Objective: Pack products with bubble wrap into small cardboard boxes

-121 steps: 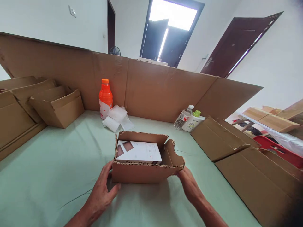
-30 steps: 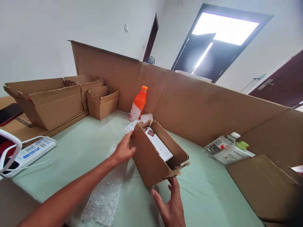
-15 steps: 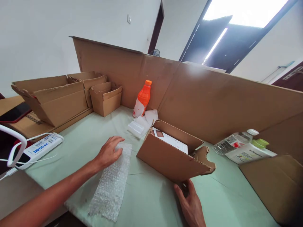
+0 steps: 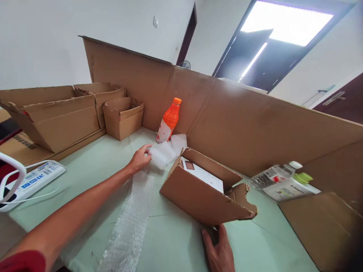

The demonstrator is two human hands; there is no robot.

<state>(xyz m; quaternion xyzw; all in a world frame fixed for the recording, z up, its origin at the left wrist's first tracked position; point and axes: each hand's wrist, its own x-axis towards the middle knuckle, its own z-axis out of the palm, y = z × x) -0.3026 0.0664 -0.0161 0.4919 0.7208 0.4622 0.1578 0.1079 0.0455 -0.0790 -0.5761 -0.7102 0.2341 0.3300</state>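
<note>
My left hand [image 4: 141, 158] is stretched across the table, its fingers closed at the left edge of a folded white translucent packing sheet [image 4: 162, 154]. A second white piece [image 4: 179, 141] lies just behind that sheet. Under my left wrist runs a long strip of bubble wrap [image 4: 127, 223]. My right hand [image 4: 219, 250] rests by the near lower edge of an open cardboard box [image 4: 198, 196], thumb and fingers apart; its fingertips are partly hidden at the box. Inside the box stands a white printed carton [image 4: 202, 174].
An orange bottle [image 4: 169, 120] stands behind the sheets. Cardboard bins [image 4: 123, 121] line the left, near a white power strip [image 4: 36, 181]. At right lie a clear bottle [image 4: 269, 176], a white bottle with green cap [image 4: 289, 188] and a cardboard flap [image 4: 320, 223]. A cardboard wall [image 4: 241, 117] closes the back.
My left hand has moved forward from the bubble wrap to the folded white sheet and closed on its edge. My right hand stays beside the box. The view has shifted slightly.
</note>
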